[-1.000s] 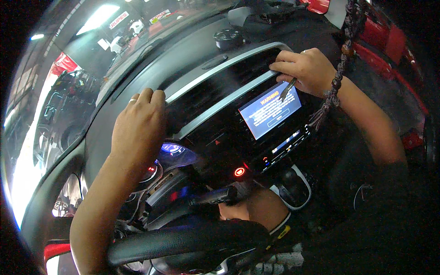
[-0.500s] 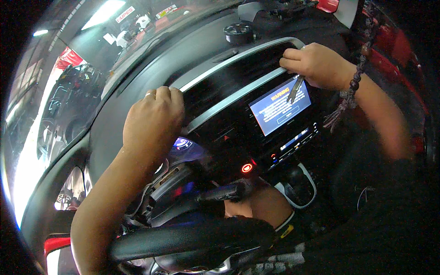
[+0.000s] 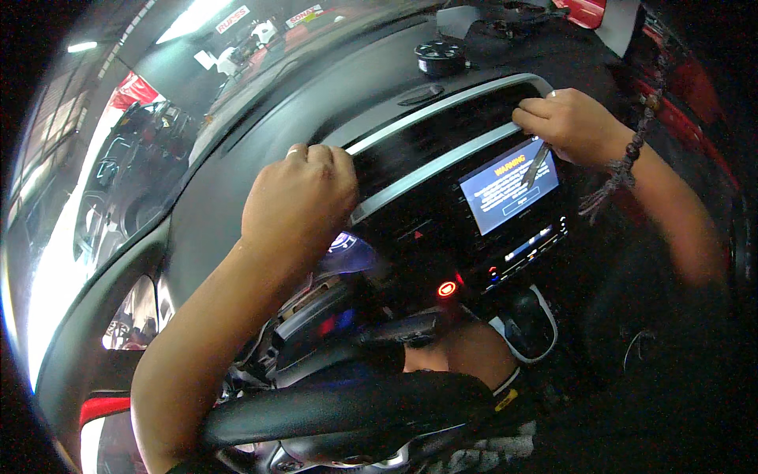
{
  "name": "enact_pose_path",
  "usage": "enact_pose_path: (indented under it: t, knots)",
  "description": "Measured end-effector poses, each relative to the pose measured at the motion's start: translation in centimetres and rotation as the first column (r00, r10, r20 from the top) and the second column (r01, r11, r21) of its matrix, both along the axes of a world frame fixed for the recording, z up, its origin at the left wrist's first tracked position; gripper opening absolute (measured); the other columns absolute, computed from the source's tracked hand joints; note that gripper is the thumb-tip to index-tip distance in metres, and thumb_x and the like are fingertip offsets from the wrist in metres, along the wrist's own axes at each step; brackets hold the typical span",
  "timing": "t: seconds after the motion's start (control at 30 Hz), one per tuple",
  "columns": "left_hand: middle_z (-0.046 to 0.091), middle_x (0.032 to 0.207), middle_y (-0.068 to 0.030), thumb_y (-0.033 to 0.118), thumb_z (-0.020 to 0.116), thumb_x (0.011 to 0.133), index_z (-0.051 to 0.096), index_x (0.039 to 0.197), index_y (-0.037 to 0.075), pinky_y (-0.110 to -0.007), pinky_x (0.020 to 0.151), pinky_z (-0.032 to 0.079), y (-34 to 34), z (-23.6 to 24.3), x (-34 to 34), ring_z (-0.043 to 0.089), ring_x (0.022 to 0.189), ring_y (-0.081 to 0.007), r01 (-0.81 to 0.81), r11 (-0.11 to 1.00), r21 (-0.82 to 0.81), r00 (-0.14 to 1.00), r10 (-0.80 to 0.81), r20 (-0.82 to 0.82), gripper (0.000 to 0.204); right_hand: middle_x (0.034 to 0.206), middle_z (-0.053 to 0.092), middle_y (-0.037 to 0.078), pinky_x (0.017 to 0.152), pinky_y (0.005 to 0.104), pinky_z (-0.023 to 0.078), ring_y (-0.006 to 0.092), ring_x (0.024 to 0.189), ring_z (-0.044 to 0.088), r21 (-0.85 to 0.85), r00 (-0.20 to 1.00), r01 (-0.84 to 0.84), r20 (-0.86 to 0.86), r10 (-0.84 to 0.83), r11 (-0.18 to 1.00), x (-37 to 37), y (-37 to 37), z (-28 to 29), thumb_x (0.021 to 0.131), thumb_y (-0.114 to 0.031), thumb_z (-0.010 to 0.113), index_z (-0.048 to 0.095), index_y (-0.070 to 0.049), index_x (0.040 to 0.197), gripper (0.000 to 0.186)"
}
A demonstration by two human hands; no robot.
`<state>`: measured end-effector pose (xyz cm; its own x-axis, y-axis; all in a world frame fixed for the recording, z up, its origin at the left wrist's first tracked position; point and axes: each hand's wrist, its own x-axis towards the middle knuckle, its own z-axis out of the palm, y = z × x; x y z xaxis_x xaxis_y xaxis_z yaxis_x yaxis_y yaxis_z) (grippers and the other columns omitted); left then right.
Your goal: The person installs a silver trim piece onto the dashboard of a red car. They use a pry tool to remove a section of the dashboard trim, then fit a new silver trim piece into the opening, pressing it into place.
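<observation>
The silver-edged dashboard trim lies above the touchscreen, whether fully seated unclear. Your left hand covers one end, its grip hidden; your right hand's fingers clamp a slim tool near the other.

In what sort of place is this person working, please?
The front of a car's cabin, likely parked in a workshop: there are a steering wheel, a lit dashboard screen and, beyond the windshield, a bright overhead strip light.

Screen: yellow heading, white lines, boxed word | dashboard: red triangle | beyond: red-lettered white sign, partly yellow sign
</observation>
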<state>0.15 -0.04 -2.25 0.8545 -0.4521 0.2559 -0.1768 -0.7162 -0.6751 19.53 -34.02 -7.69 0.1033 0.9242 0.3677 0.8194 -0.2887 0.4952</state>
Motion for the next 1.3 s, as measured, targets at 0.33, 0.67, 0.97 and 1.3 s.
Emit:
enact_pose_path:
  t: [0.33,0.67,0.97,1.3]
  knots:
    - [0.07,0.101,-0.0186,0.018,0.07,0.091,0.07,0.096,0.001,-0.049,0.088,0.057,1.6,3.0,-1.7,0.069,0.103,-0.0374,-0.151,0.9,-0.409,0.983,0.093,-0.159,0.018,0.095,0.068,0.009,0.068,0.0447,0.058,0.0328,0.081,0.072,0.211,0.997,0.002,-0.07,0.013,0.977,-1.0,0.5,-0.5,0.082,-0.012,0.076,0.066,-0.008,0.104,0.025]
    - [0.069,0.1,-0.0169,0.016,0.067,0.091,0.072,0.092,0.0,-0.046,0.092,0.057,0.8,2.1,-1.6,0.069,0.102,-0.0358,-0.22,0.965,-0.145,0.974,0.21,-0.082,0.016,0.096,0.069,0.008,0.067,0.044,0.058,0.0324,0.08,0.072,0.179,0.992,0.118,-0.057,-0.11,0.977,-1.4,0.4,0.0,0.084,-0.018,0.076,0.068,-0.01,0.105,0.024]
    - [0.07,0.1,-0.0151,0.011,0.07,0.088,0.074,0.094,0.006,-0.049,0.089,0.054,1.6,7.0,-3.8,0.069,0.1,-0.0368,-0.187,0.933,-0.309,0.955,0.1,-0.278,0.009,0.099,0.07,0.008,0.065,0.0422,0.058,0.0317,0.08,0.073,0.355,0.992,0.026,-0.126,0.02,0.934,-6.1,2.2,-0.9,0.086,-0.02,0.077,0.07,-0.009,0.111,0.028]
    - [0.069,0.102,-0.0143,0.011,0.079,0.082,0.078,0.093,0.007,-0.045,0.093,0.054,2.4,7.8,-5.4,0.068,0.103,-0.0341,-0.07,0.923,-0.378,0.918,-0.089,-0.385,0.011,0.091,0.066,0.006,0.06,0.0414,0.056,0.0289,0.07,0.071,0.318,0.98,-0.099,-0.135,0.148,0.943,-9.1,6.5,-0.9,0.086,-0.019,0.072,0.068,-0.011,0.099,0.016]
